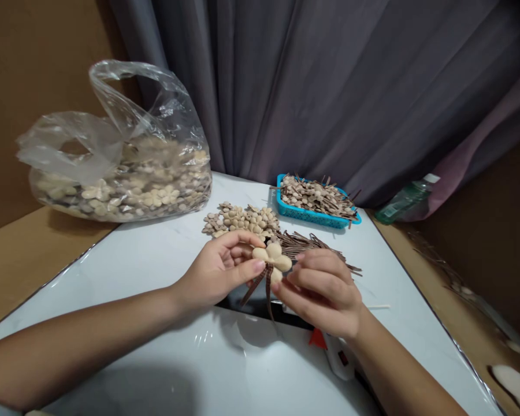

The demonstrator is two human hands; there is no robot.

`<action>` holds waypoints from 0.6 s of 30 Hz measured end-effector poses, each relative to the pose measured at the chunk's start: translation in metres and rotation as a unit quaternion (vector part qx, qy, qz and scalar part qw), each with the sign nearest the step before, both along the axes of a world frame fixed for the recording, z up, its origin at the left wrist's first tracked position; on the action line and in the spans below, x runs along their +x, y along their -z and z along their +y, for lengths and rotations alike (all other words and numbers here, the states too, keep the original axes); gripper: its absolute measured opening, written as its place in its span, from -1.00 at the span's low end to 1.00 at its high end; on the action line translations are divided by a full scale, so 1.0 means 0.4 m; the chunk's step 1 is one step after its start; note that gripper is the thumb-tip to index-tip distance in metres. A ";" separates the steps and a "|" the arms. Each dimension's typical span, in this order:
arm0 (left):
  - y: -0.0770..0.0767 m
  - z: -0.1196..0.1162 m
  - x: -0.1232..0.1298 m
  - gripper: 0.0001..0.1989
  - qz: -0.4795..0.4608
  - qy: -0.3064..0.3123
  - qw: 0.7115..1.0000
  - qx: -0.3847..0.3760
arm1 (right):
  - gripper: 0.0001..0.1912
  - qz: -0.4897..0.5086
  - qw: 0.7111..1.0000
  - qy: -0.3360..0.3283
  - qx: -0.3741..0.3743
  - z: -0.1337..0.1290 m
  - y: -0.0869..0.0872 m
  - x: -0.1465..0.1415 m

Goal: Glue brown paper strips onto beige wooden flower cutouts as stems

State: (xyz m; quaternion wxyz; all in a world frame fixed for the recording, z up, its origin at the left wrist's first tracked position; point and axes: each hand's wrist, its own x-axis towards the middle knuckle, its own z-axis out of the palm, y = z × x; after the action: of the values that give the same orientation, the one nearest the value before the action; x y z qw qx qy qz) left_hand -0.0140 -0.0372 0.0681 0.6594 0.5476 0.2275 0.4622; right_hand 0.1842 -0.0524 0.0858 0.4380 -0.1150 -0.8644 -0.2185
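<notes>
A cream fabric flower (281, 263) with several rounded petals is pinched between the thumb and fingers of my left hand (225, 267). Dark brown ribbon strips (268, 286) hang down from its middle. My right hand (325, 289) is at the flower's right side, fingers curled and the thumb and index fingertips at the lower petal. Behind my hands lie a heap of cream flowers (247, 219) and a bundle of brown ribbon strips (307, 242). Below my right hand, a white glue gun (340, 358) with a red part is partly hidden.
A clear plastic bag (125, 179) full of flowers stands at the back left. A blue tray (314, 218) of small pieces and ribbons sits at the back. To the right lies a green bottle (405, 201). A white stick (379, 307) is beside my right hand.
</notes>
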 end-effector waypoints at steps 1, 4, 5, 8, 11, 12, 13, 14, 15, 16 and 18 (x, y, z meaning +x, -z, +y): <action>-0.002 0.000 0.001 -0.78 -0.001 -0.018 1.000 0.008 | -0.82 0.005 1.000 -0.005 -0.018 0.004 0.005 -0.002; 0.000 0.001 0.002 -0.80 -0.008 -0.060 0.997 0.040 | -0.84 0.085 0.979 -0.035 -0.179 0.011 0.018 -0.006; 0.002 0.002 0.003 -0.79 -0.010 -0.067 0.996 0.051 | -0.86 0.136 0.955 -0.045 -0.258 0.011 0.021 -0.008; 0.009 0.000 0.005 -0.75 -0.019 -0.079 0.993 0.086 | -0.86 0.266 0.814 -0.088 -0.509 0.011 0.028 -0.021; 0.014 -0.002 0.006 -0.79 -0.014 -0.087 0.988 0.124 | -0.87 0.313 0.650 -0.140 -0.678 0.013 0.032 -0.039; 0.015 -0.003 0.005 -0.80 -0.011 -0.085 0.987 0.134 | -0.87 0.323 0.616 -0.152 -0.702 0.014 0.033 -0.044; 0.017 -0.003 0.004 -0.80 -0.009 -0.075 0.987 0.142 | -0.87 0.332 0.594 -0.163 -0.714 0.015 0.033 -0.048; 0.019 -0.004 0.002 -0.79 -0.008 -0.060 0.987 0.146 | -0.87 0.338 0.578 -0.175 -0.721 0.015 0.033 -0.052; 0.020 -0.006 0.000 -0.78 -0.007 -0.043 0.988 0.148 | -0.87 0.341 0.564 -0.189 -0.728 0.014 0.033 -0.054; 0.021 -0.008 -0.002 -0.76 -0.004 -0.029 0.988 0.149 | -0.88 0.342 0.551 -0.202 -0.734 0.014 0.032 -0.055; 0.022 -0.013 -0.007 -0.73 0.010 -0.016 0.988 0.150 | -0.89 0.341 0.526 -0.226 -0.746 0.011 0.032 -0.057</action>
State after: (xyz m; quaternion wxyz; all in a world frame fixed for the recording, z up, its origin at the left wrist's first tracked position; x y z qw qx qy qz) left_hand -0.0168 -0.0426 0.0593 0.5601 0.6412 0.1703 0.4961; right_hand 0.1613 -0.0480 0.0729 0.4883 -0.2659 -0.4943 0.6682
